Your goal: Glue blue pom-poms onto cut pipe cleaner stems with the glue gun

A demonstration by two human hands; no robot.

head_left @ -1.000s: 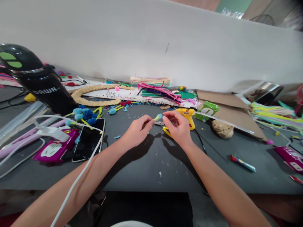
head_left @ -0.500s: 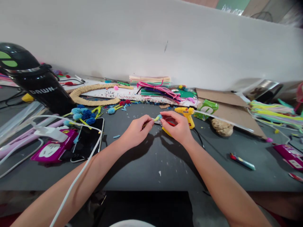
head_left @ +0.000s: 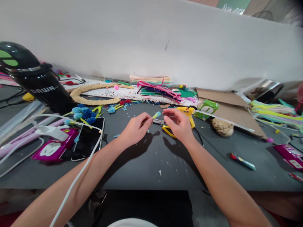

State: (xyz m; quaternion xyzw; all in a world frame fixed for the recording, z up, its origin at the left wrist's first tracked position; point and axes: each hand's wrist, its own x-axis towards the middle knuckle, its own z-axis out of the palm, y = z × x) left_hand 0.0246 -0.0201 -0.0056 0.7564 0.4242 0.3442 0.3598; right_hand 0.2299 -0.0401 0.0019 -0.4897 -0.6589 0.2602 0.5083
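Pinched between the fingertips of my left hand [head_left: 139,128] is a short fuzzy pipe cleaner piece [head_left: 156,115], yellow-green below with a light blue tip. My right hand [head_left: 179,123] stays just to its right, thumb and fingers apart, holding nothing. On the table between the hands lies a pair of scissors [head_left: 159,121] with yellow handles, partly behind my right hand. A yellow glue gun [head_left: 190,117] rests just beyond that hand, its body partly covered.
At left are a black bottle [head_left: 50,90], blue pom-pom stems [head_left: 82,113], a phone [head_left: 88,142] and a white cable [head_left: 81,175] crossing over my left forearm. Pipe cleaner bundles [head_left: 156,88] lie at the back. Cardboard [head_left: 233,116], a stone-like lump [head_left: 222,127] and a lighter-like tube [head_left: 242,161] are at right.
My right hand has let go of the blue tip and drawn slightly away, its fingers parting. The pipe cleaner piece stays in my left hand, now pointing more upward. The scissors show more.
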